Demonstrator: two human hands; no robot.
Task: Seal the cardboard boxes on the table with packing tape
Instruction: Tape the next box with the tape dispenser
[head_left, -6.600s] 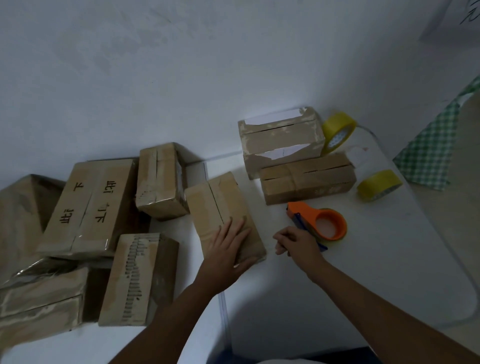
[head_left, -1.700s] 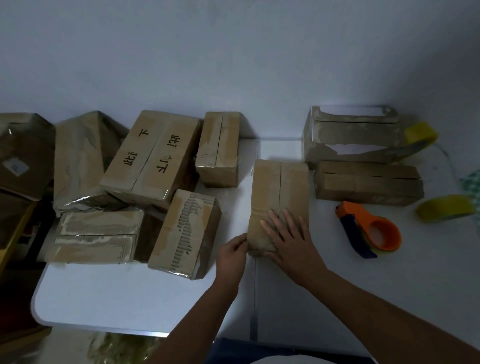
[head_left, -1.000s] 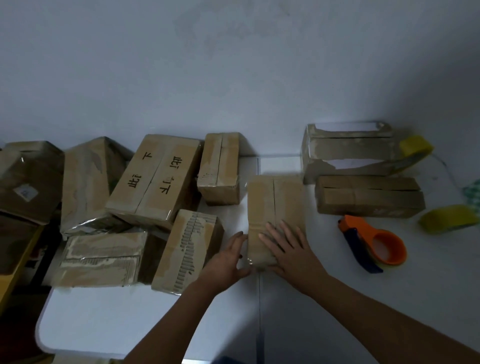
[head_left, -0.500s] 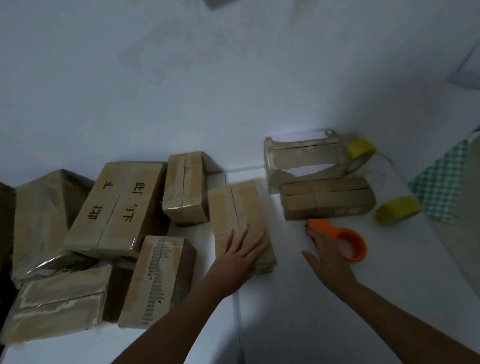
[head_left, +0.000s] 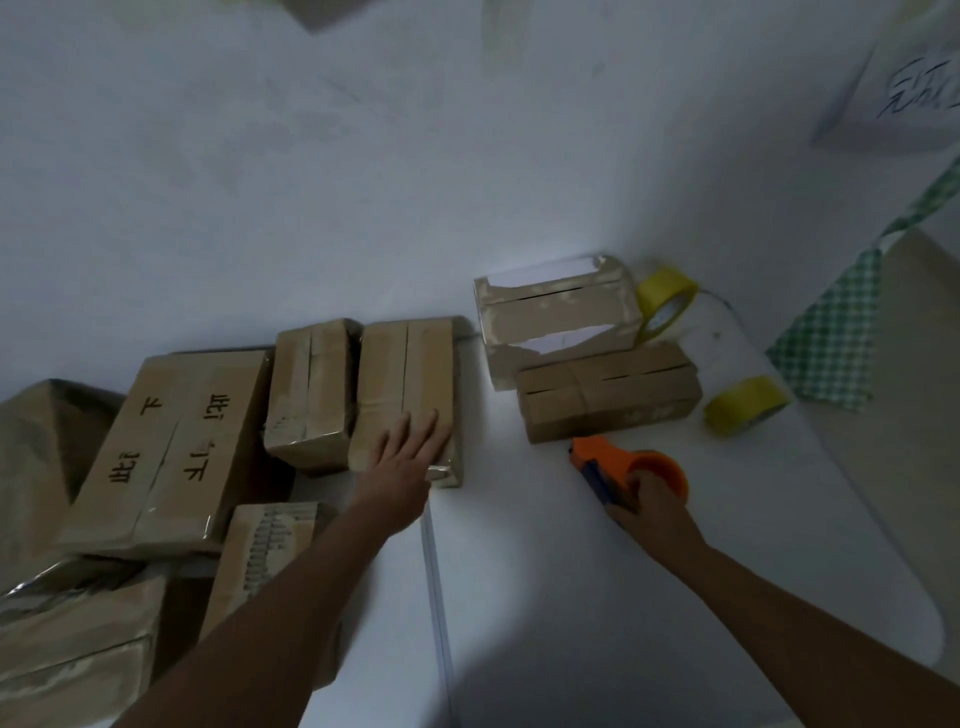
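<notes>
My left hand (head_left: 410, 457) lies flat, fingers straight, on the cardboard box (head_left: 405, 389) mid-counter (head_left: 545, 597); my right hand (head_left: 652, 504) grips the orange tape dispenser (head_left: 631, 467) beside it.

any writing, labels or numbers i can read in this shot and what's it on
Large box: four big black handwritten characters on its top, seen sideways; one looks like "下", the rest I cannot read surely.
Front box: a column of dark print, too blurred to read.
Paper on the wall: dark scrawl, illegible.
No readable brand or number elsewhere.
</notes>
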